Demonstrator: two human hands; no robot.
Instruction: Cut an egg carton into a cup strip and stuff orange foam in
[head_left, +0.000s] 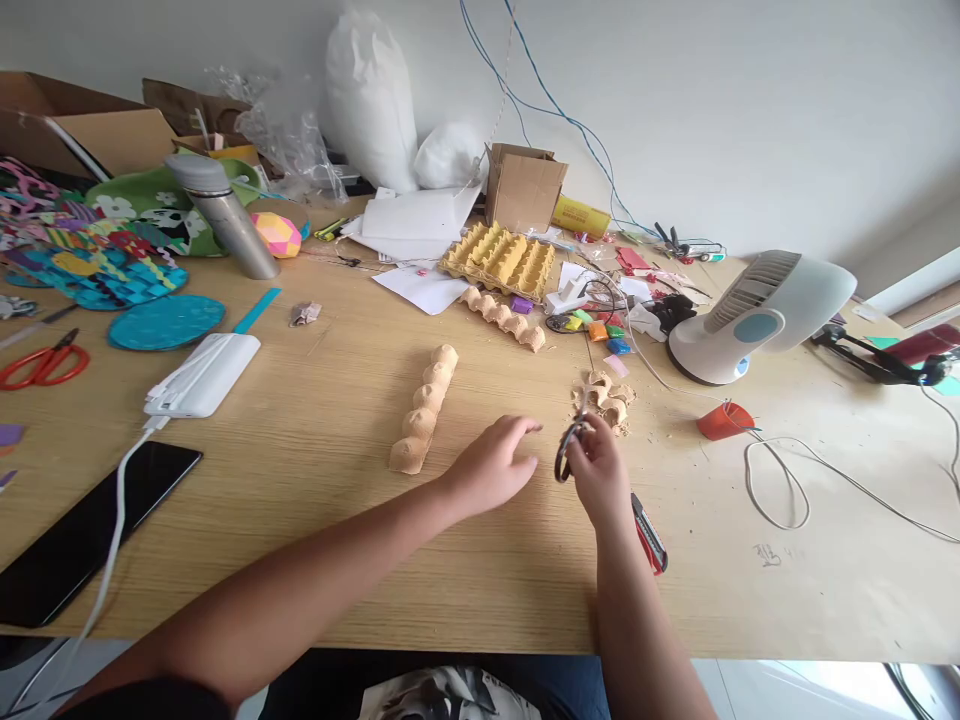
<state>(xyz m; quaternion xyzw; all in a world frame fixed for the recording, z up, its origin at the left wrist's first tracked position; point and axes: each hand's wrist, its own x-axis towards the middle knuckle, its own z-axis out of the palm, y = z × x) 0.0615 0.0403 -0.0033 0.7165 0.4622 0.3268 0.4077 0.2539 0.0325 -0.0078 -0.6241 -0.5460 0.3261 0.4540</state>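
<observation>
My right hand (pixel 600 468) is closed round a pair of scissors (pixel 564 450) with dark handles. Their blades point away, towards cut egg-carton scraps (pixel 609 395) lying among crumbs. My left hand (pixel 491 462) hovers over the table, thumb and fingers apart and nothing between them. Just left of it lies a tan strip of egg-carton cups (pixel 427 402), bumps upward. Farther back, a second tan strip (pixel 501 318) rests in front of a yellow egg carton (pixel 499 258). A red and black utility knife (pixel 649 535) lies beside my right forearm, partly hidden by it.
A white fan (pixel 750 325) and an orange cup (pixel 725 420) stand on the right, with a white cable (pixel 795 500) looping nearby. On the left are a power bank (pixel 206 375), a phone (pixel 97 530), red-handled scissors (pixel 45 365) and a steel bottle (pixel 225 215).
</observation>
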